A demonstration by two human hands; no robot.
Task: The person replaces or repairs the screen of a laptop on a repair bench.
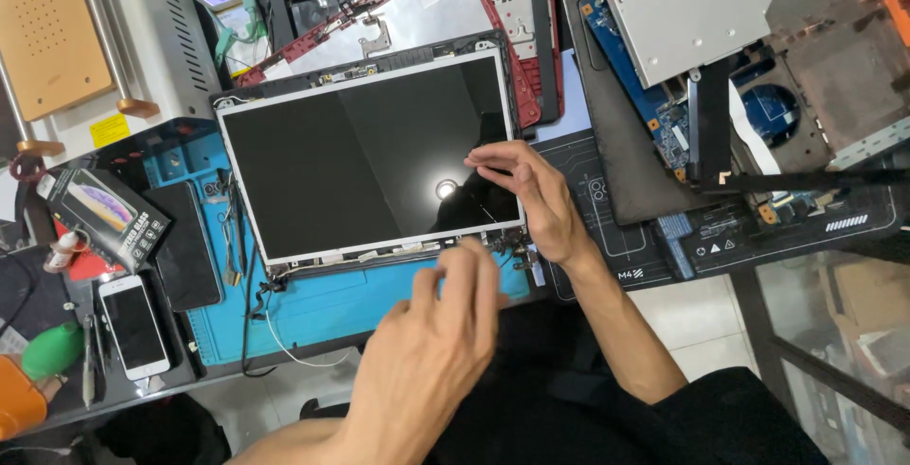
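Note:
A laptop screen panel [360, 152] with a dark glossy face lies tilted on a blue work mat [313, 313]. My right hand [531, 195] rests at the panel's right edge with fingers curled, fingertips touching the glass near the lower right corner. My left hand [431, 342] hovers raised in front of the panel's bottom edge, blurred, fingers apart, holding nothing I can see. A thin cable [275, 328] trails from the panel's lower left corner across the mat.
A red laptop lid shell [417, 0] lies behind the panel. An opened laptop base with blue circuit board [664, 114] and a grey metal plate [682, 0] sit at right. A white phone [133, 325], a dark phone [185, 247] and a small box [109, 214] are at left.

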